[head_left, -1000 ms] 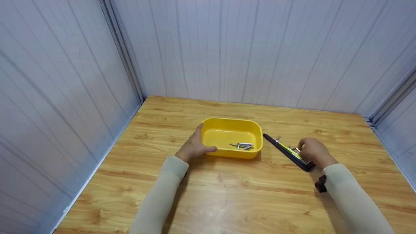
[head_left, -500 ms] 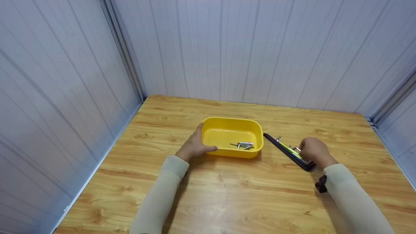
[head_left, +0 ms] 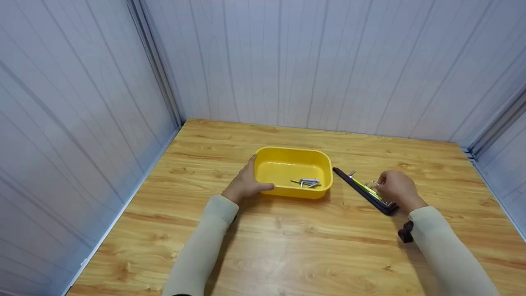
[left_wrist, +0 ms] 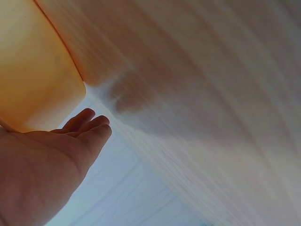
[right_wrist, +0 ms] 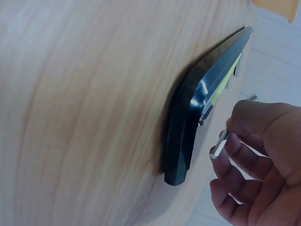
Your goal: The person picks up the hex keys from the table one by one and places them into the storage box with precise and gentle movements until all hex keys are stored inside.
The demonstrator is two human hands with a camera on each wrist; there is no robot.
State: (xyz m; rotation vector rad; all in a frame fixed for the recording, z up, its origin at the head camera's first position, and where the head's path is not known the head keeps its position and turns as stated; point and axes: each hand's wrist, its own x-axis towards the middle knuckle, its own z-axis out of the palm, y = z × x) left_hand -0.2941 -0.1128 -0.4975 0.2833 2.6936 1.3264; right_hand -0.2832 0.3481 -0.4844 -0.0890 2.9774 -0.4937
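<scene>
My left hand (head_left: pixel 246 183) holds the left end of a yellow plastic bin (head_left: pixel 294 192), thumb along the near rim and fingers round the far left corner. In the left wrist view its fingers lie against the bin's outer wall (left_wrist: pixel 37 70). Inside the bin, several small silver hex keys (head_left: pixel 309 183) are heaped at the near right. My right hand (head_left: pixel 396 190) pinches a silver hex key (right_wrist: pixel 220 145) between thumb and forefinger, just above a black and yellow-green hex key holder (right_wrist: pixel 181 127). The other right-hand fingers curl loosely behind it.
The holder lies slantwise on the wood-grain table (head_left: pixel 279 246), its far end close to the bin's right side. More silver keys (head_left: pixel 352 174) remain in it. White panel walls (head_left: pixel 263 61) stand behind and at both sides of the table.
My right hand has risen slightly, and the pinched hex key has come up off the holder with it. The left hand and the bin hold still.
</scene>
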